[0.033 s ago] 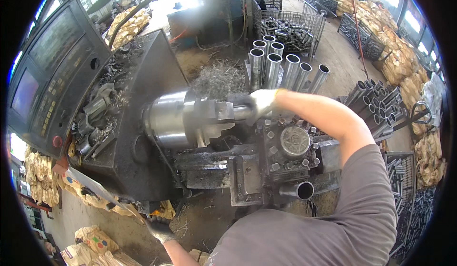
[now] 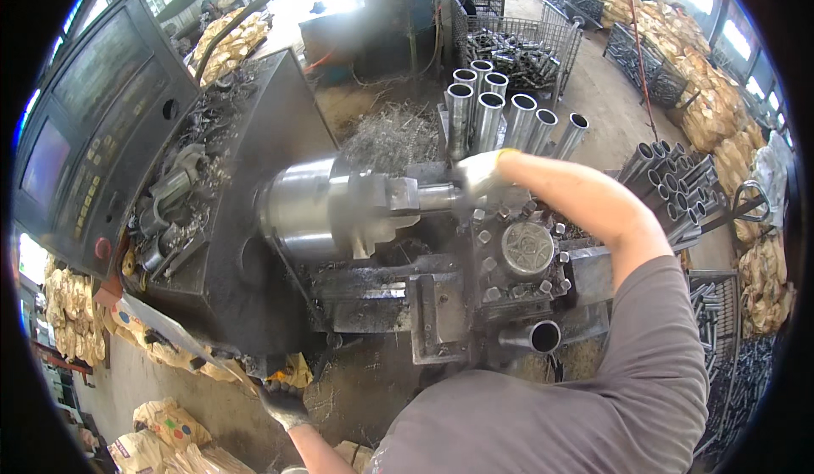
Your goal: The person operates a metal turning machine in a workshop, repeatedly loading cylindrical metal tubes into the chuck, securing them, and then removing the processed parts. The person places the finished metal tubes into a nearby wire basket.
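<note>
Right hand (image 2: 480,175) gloved, clamped on steel tube (image 2: 437,197) in lathe chuck (image 2: 326,211), wire basket (image 2: 555,37) holding metal parts

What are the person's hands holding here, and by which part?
The right hand, in a white glove, grips the short metal tube in the lathe chuck by its outer end. The dark-gloved left hand holds nothing visible.

Grey steel lathe bed (image 2: 373,292) carries square tool post (image 2: 521,253); curled metal swarf (image 2: 394,135) heaped at far edge, upright steel tubes (image 2: 500,118) beside.
</note>
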The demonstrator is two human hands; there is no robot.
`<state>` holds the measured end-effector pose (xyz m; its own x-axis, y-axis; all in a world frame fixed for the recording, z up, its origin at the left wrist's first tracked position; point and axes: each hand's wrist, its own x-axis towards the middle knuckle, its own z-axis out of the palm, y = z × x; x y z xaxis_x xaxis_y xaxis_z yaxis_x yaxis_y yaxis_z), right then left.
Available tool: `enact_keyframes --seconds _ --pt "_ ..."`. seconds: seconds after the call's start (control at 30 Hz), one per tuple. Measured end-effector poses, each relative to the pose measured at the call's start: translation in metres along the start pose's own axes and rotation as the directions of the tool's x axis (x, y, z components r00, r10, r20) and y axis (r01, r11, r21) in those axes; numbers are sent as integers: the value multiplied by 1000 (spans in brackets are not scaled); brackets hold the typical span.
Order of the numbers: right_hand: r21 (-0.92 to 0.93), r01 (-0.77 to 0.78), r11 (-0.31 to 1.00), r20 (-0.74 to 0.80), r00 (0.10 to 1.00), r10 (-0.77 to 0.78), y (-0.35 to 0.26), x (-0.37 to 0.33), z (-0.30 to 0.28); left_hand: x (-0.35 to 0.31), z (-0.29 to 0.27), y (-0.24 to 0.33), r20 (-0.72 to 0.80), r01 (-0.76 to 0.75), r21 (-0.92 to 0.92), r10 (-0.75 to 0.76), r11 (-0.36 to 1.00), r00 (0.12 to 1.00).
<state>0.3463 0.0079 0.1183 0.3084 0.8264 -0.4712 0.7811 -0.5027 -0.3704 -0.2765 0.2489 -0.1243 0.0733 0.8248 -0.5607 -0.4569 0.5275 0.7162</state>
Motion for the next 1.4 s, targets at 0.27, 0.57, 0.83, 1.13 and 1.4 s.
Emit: enact_keyframes --seconds 0.27,0.57,0.83,1.13,1.4 --pt "235 -58 970 -93 992 82 -5 46 39 13 22 19 84 38 124 -48 992 995" --pt "342 44 939 -598 780 181 -49 -141 17 -56 51 40 250 -547 825 775 145 581" --pt "600 170 782 -760 426 490 4 -294 121 -111 321 221 794 -697 489 598 -524 107" --pt "627 159 763 -731 458 505 -15 -357 183 -111 364 234 729 -633 579 674 -514 119" --pt "653 200 731 -583 748 317 -7 -325 234 -222 85 -62 859 -858 512 -35 33 511"
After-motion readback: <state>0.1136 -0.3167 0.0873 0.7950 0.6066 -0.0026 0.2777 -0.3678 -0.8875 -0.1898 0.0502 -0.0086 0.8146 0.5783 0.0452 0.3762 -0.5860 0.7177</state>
